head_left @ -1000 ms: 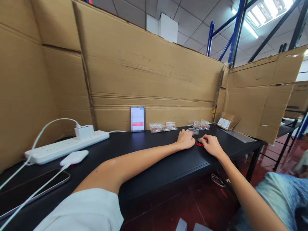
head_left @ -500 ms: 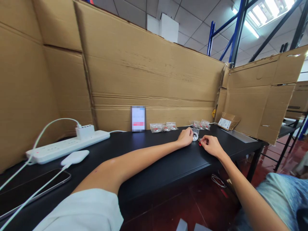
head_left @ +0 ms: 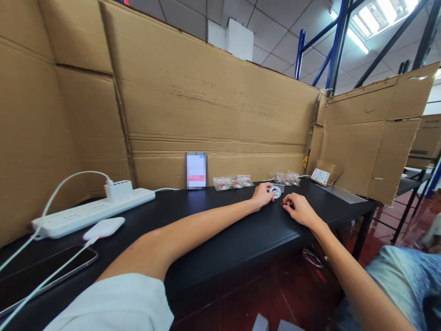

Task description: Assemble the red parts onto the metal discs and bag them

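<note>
My left hand (head_left: 263, 195) is closed on a round, silvery-white ring-shaped part (head_left: 275, 192), whose open centre faces me just above the black table (head_left: 220, 234). Right beside it, my right hand (head_left: 299, 209) pinches a small red piece (head_left: 283, 203); most of that piece is hidden by the fingertips, so its kind does not show. A narrow gap separates the ring from the right fingertips. Behind the ring lies a bit of clear plastic (head_left: 280, 187).
Clear bags (head_left: 223, 184) with small red-and-white parts lie along the cardboard wall (head_left: 220, 101), with more bags (head_left: 285, 178) further right. A tablet-like screen (head_left: 196, 171) leans there. At left are a power strip (head_left: 93, 209), a phone (head_left: 48, 276) and cables. A small carton (head_left: 325, 173) sits at right.
The ring in my left hand has turned to face me more and shifted slightly left. My right hand stays close by, with less of the red piece showing. The view has moved slightly.
</note>
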A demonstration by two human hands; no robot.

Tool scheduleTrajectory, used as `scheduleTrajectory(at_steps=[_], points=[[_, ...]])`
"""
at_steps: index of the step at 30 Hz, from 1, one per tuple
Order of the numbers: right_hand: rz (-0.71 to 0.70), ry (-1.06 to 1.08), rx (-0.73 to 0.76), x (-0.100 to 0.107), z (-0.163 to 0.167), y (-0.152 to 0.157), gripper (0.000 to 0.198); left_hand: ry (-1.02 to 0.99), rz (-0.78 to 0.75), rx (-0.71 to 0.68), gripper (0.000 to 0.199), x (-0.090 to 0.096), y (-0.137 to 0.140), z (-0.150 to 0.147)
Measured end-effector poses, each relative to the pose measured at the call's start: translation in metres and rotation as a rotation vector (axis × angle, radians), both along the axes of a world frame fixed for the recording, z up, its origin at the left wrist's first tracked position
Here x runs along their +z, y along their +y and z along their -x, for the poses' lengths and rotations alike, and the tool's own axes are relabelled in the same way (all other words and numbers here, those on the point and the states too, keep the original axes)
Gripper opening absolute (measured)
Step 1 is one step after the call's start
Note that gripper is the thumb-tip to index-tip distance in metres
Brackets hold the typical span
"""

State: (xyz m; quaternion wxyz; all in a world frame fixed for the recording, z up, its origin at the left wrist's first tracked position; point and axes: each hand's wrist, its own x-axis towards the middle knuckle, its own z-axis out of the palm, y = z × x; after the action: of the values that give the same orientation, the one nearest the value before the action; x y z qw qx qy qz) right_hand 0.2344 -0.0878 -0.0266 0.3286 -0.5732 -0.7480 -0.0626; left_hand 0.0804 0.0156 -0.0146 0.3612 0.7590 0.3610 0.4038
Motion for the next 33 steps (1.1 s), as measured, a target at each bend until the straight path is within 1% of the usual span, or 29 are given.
scheduleTrajectory(at_steps=[3,9,13,18,20,22,25,27,30,33], points=[[0.011,0.008,-0.007,-0.001,0.000,0.001,0.005,-0.005,-0.013,-0.006,0.017,-0.001,0.002,-0.001],[0.015,-0.019,0.029,-0.001,0.001,0.001,0.011,0.004,-0.008,-0.008,0.014,-0.005,0.005,-0.002],[0.008,-0.012,0.035,-0.001,0.002,0.001,0.010,0.020,-0.043,-0.012,0.011,-0.006,0.006,-0.002],[0.030,-0.016,0.035,0.000,0.002,0.000,0.008,0.029,-0.043,-0.006,0.012,-0.004,0.004,-0.001],[0.014,-0.024,0.035,0.001,0.003,0.000,0.008,0.020,-0.044,-0.008,0.012,-0.003,0.002,0.000],[-0.032,-0.012,0.021,0.001,0.003,-0.001,0.009,0.003,-0.033,-0.004,0.012,-0.001,0.000,0.000],[-0.102,0.061,-0.033,0.003,0.004,-0.004,0.010,-0.051,0.038,-0.020,0.012,0.002,-0.004,-0.001],[-0.126,0.087,-0.061,0.004,0.004,-0.005,0.011,-0.108,0.113,-0.066,0.011,0.004,-0.007,-0.001],[-0.150,0.057,-0.048,0.006,0.005,-0.008,0.014,-0.193,0.238,-0.170,0.007,0.009,-0.012,0.000],[-0.179,0.053,-0.023,0.008,0.006,-0.010,0.017,-0.229,0.330,-0.309,0.006,0.012,-0.019,0.001]])
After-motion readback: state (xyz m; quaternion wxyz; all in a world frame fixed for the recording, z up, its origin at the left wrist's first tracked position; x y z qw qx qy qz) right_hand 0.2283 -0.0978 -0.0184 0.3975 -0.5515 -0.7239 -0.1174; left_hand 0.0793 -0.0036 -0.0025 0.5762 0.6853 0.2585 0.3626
